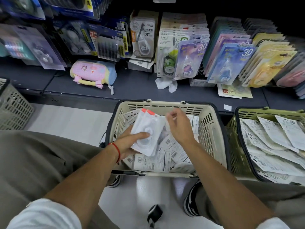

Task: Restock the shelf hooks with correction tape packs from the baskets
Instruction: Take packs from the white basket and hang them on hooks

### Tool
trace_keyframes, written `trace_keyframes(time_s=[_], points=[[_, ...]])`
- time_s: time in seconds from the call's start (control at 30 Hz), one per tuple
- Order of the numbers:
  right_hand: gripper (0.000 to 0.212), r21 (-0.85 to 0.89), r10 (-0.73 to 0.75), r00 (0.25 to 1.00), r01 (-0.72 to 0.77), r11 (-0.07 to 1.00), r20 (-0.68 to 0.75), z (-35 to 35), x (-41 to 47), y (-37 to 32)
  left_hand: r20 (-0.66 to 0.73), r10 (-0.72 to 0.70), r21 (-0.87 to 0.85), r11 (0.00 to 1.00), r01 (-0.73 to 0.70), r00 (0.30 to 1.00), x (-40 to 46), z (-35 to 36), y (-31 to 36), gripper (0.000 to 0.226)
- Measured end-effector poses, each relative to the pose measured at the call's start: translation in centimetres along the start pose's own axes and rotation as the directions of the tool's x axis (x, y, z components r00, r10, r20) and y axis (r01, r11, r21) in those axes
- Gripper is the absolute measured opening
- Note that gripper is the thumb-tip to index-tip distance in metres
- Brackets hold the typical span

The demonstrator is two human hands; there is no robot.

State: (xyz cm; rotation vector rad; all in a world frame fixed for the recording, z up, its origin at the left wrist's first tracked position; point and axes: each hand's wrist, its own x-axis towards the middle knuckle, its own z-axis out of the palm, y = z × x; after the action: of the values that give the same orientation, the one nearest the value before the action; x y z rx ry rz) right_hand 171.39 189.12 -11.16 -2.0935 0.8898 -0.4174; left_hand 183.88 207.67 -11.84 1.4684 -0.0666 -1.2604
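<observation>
— Two hands, what's in them?
— My left hand [127,142] grips a small stack of correction tape packs [146,131] above the cream basket [212,129], thumb across the top. My right hand [179,128] hovers just beside it, fingers [171,115] loosely curled, holding nothing.
— Baskets?
— Three: a grey basket [14,106], the cream one, a green basket [236,146] with more packs, on a pale floor [69,118] below a dark shelf [135,88].
</observation>
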Motion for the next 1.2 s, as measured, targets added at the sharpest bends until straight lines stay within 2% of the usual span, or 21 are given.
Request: trace_keyframes(time_s=[0.03, 0.07, 0.13, 0.17, 0.27, 0.4, 0.53, 0.63, 0.7, 0.77, 0.83, 0.9, 0.97, 1.03, 1.13, 1.2], points=[[0.018, -0.085, 0.051, 0.994, -0.043, 0.995, 0.098, 0.1, -0.3, 1.3, -0.070, 0.021, -0.024, 0.999, -0.022, 0.997, 0.0, -0.5, 0.2, 0.058], [0.019, -0.194, 0.106, 0.956, -0.054, 0.979, 0.272, 0.4, -0.8, 2.8, -0.132, 0.045, -0.047, 0.998, -0.052, 0.990, -0.1, -1.0, 0.3, 0.056], [0.018, -0.349, 0.207, 0.793, 0.008, 0.937, 0.573, 1.5, -2.8, 4.8, -0.223, 0.102, -0.070, 0.990, -0.121, 0.969, -0.2, -1.5, 0.8, 0.055], [0.022, -0.392, 0.226, 0.745, 0.051, 0.919, 0.627, 2.1, -3.6, 5.3, -0.250, 0.131, -0.070, 0.986, -0.153, 0.959, -0.2, -1.6, 1.0, 0.057], [0.019, -0.371, 0.226, 0.756, 0.024, 0.928, 0.614, 3.2, -4.4, 5.5, -0.290, 0.191, -0.003, 0.980, -0.201, 0.938, -0.4, -1.4, 1.5, 0.072], [0.017, -0.096, 0.238, 0.759, -0.227, 0.969, 0.607, 0.3, -3.1, 4.0, -0.291, 0.321, 0.140, 0.946, -0.292, 0.901, -0.3, -0.9, 2.3, 0.080], [0.010, 0.167, 0.193, 0.847, -0.311, 0.936, 0.496, -4.8, -0.6, 0.0, -0.102, 0.454, 0.365, 0.845, -0.392, 0.885, -0.5, -0.2, 3.6, 0.078], [0.019, 0.362, 0.214, 0.879, -0.383, 0.850, 0.427, -8.9, 1.5, -3.4, 0.019, 0.456, 0.402, 0.811, -0.425, 0.890, -0.3, 1.2, 4.7, 0.084], [0.025, 0.480, 0.208, 0.848, -0.460, 0.747, 0.488, -11.4, 2.7, -4.7, 0.043, 0.429, 0.298, 0.856, -0.421, 0.902, -0.2, 2.1, 5.1, 0.085], [0.027, 0.528, 0.158, 0.804, -0.509, 0.679, 0.573, -13.4, 3.5, -5.7, 0.033, 0.357, 0.116, 0.926, -0.358, 0.934, -0.1, 2.9, 5.1, 0.085], [0.022, 0.464, 0.097, 0.799, -0.438, 0.770, 0.594, -14.4, 3.9, -6.4, 0.056, 0.254, -0.066, 0.966, -0.250, 0.966, -0.2, 3.8, 4.7, 0.081], [0.028, 0.300, 0.064, 0.842, -0.261, 0.917, 0.536, -14.9, 4.4, -7.6, 0.119, 0.169, -0.217, 0.966, -0.141, 0.978, -0.3, 4.7, 4.2, 0.077], [0.046, 0.100, 0.044, 0.922, -0.089, 0.991, 0.384, -15.7, 5.1, -9.0, 0.204, 0.129, -0.308, 0.950, -0.062, 0.970, -0.4, 5.5, 4.0, 0.069], [0.055, -0.010, 0.014, 0.972, -0.012, 1.000, 0.236, -17.1, 6.0, -9.9, 0.251, 0.115, -0.366, 0.931, -0.016, 0.961, -0.7, 6.4, 4.3, 0.066], [0.040, 0.095, 0.072, 0.989, -0.085, 0.992, 0.132, -18.5, 6.5, -10.5, 0.231, 0.127, -0.445, 0.895, -0.011, 0.965, -1.3, 7.5, 5.9, 0.063], [0.034, 0.297, 0.222, 0.963, -0.260, 0.919, 0.154, -17.9, 6.4, -10.1, 0.198, 0.181, -0.450, 0.890, -0.074, 0.963, -1.7, 8.1, 7.5, 0.064]])
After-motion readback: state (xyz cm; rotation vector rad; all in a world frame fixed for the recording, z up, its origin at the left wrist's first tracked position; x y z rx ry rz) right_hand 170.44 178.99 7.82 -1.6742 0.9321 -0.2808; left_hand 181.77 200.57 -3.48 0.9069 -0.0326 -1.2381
